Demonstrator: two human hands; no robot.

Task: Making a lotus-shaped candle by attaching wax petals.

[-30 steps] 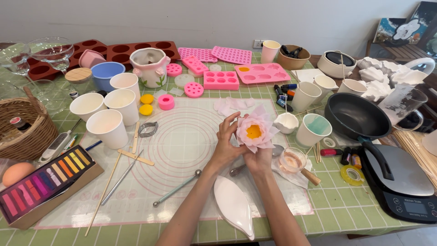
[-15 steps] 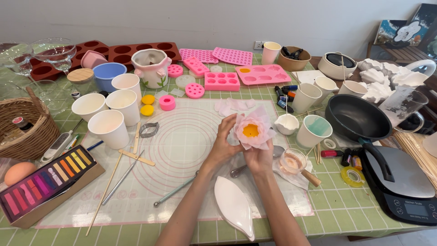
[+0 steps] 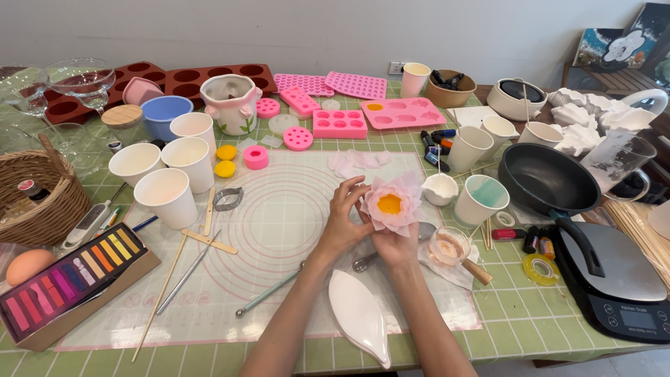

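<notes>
Shaping petals looks like the step in hand: left hand fingertips pinch the petal edge of the pink wax lotus, held just above the silicone mat. Right hand cups it underneath, fingers curled. Lotus: pale-pink layered petals w/ yellow centre. Next move prob needs gentle pressure; petals look thin.

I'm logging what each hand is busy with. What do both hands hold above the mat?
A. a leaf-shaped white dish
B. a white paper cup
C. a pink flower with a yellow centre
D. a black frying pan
C: the left hand and the right hand cup the pink flower with a yellow centre between their fingers.
</notes>
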